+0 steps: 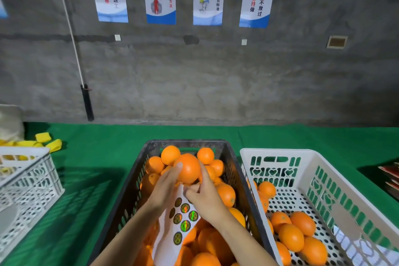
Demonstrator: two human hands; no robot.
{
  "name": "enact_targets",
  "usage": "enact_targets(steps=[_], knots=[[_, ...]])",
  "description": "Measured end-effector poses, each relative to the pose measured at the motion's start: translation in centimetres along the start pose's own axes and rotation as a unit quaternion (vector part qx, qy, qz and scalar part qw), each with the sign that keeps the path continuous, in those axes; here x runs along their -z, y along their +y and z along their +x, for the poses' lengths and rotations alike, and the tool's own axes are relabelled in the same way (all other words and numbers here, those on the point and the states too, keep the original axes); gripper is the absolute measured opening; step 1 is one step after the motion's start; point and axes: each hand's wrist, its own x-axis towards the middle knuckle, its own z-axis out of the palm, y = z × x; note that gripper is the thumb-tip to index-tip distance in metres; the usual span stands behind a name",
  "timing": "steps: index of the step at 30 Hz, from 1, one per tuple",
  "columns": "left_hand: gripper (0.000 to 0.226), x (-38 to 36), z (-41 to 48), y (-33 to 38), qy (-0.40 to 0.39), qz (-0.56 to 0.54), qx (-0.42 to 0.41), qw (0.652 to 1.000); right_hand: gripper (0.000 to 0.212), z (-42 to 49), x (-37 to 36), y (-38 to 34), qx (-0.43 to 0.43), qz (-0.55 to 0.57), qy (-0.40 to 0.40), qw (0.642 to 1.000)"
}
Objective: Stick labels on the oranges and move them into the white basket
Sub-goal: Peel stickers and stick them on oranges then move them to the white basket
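Left hand [166,188]: fingers curled round one orange [187,168], held up over the dark crate [138,179] so its skin faces the other hand. Label sheet [172,231] hangs just under those fingers, within easy reach. Right hand [204,195]: fingertips pinched together below the orange, probably on a peeled sticker, can't confirm. White basket [244,153], right of the right fingers, already holds several oranges.

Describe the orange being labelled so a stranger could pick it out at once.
Find the dark crate in the middle of the green table, left of the white basket. Above its pile, the left hand and right hand hold one orange. It alone is lifted clear of the heap, with the label sheet below it.
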Motion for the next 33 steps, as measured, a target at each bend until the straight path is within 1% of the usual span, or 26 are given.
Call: enact_targets(steps=[2,5,8,10,12,13,14,15,16,18,19,21,22,23,24,25,26,27,28,29,30,31,32,33], knots=[[0.045,-0.3,-0.3,-0.6,-0.029,0.026,-0.007,0.999,0.081,0.1,0.0,-0.5,-0.006,0.025,0.031,0.999],[0.045,-0.7,-0.8,-1.0,-0.039,0.053,0.009,0.998,0.074,-0.1,0.0,-0.9,-0.013,0.037,0.071,0.997],[0.044,-0.9,-1.0,-1.0,0.012,0.120,0.014,0.993,0.066,-0.3,-0.2,-1.3,-0.019,0.051,0.090,0.994],[0.044,-0.7,-1.2,-1.2,0.014,0.168,-0.005,0.986,0.056,-0.4,-0.1,-1.5,-0.013,0.071,0.083,0.994],[0.056,-0.5,-1.3,-1.5,0.014,0.243,-0.051,0.969,0.051,-0.4,0.2,-1.9,-0.029,0.097,0.086,0.991],[0.063,-0.4,-1.4,-1.4,0.022,0.278,-0.068,0.958,0.050,-0.3,0.4,-1.9,-0.045,0.107,0.100,0.988],[0.069,-0.2,-1.3,-1.3,0.031,0.303,-0.070,0.950,0.046,-0.4,0.5,-2.2,-0.072,0.119,0.128,0.982],[0.076,0.0,-1.2,-1.2,0.039,0.318,-0.066,0.945,0.037,-0.2,0.8,-2.2,-0.101,0.136,0.164,0.972],[0.082,0.4,-1.0,-1.2,0.047,0.321,-0.060,0.944,0.033,-0.2,1.1,-2.3,-0.130,0.168,0.198,0.957],[0.079,0.8,-0.8,-1.0,0.081,0.299,-0.064,0.949,0.057,0.1,1.9,-2.0,-0.149,0.275,0.242,0.918],[0.076,1.0,-0.7,-1.0,0.103,0.271,-0.066,0.955,0.065,0.2,2.4,-1.9,-0.141,0.350,0.262,0.888],[0.071,0.9,-0.4,-1.0,0.132,0.200,-0.054,0.969,0.070,0.2,3.7,-1.9,-0.113,0.487,0.305,0.811],[0.069,0.7,-0.4,-1.0,0.139,0.174,-0.047,0.974,0.073,0.2,4.4,-2.1,-0.101,0.537,0.320,0.774],[0.068,0.5,-0.3,-1.0,0.145,0.165,-0.044,0.975,0.075,0.1,4.9,-2.1,-0.087,0.568,0.333,0.748],[0.066,0.4,-0.2,-1.1,0.151,0.160,-0.045,0.974,0.078,0.2,5.3,-2.2,-0.074,0.585,0.339,0.733],[0.062,0.5,-0.1,-1.2,0.161,0.149,-0.047,0.974,0.081,0.2,5.6,-2.1,-0.068,0.582,0.347,0.732],[0.056,0.7,0.1,-1.4,0.171,0.136,-0.048,0.975,0.080,0.3,5.6,-2.2,-0.064,0.560,0.356,0.745],[0.053,0.8,0.2,-1.5,0.178,0.128,-0.051,0.974,0.075,0.3,5.3,-2.4,-0.058,0.520,0.363,0.771],[0.051,0.9,0.3,-1.6,0.179,0.122,-0.055,0.975,0.066,0.3,4.7,-2.6,-0.047,0.462,0.366,0.807],[0.050,0.8,0.3,-1.6,0.178,0.119,-0.056,0.975,0.057,0.3,4.0,-2.8,-0.033,0.375,0.371,0.849],[0.050,0.7,0.3,-1.6,0.179,0.119,-0.058,0.975,0.048,0.2,3.2,-2.8,-0.012,0.250,0.378,0.892],[0.049,0.7,0.3,-1.7,0.183,0.117,-0.061,0.974,0.043,0.2,2.4,-2.5,0.016,0.102,0.379,0.920],[0.049,0.6,0.3,-1.8,0.188,0.115,-0.064,0.973,0.041,0.0,1.7,-1.9,0.050,-0.046,0.374,0.925],[0.049,0.5,0.3,-1.8,0.193,0.114,-0.064,0.972,0.041,-0.1,1.2,-1.3,0.090,-0.174,0.365,0.910]])
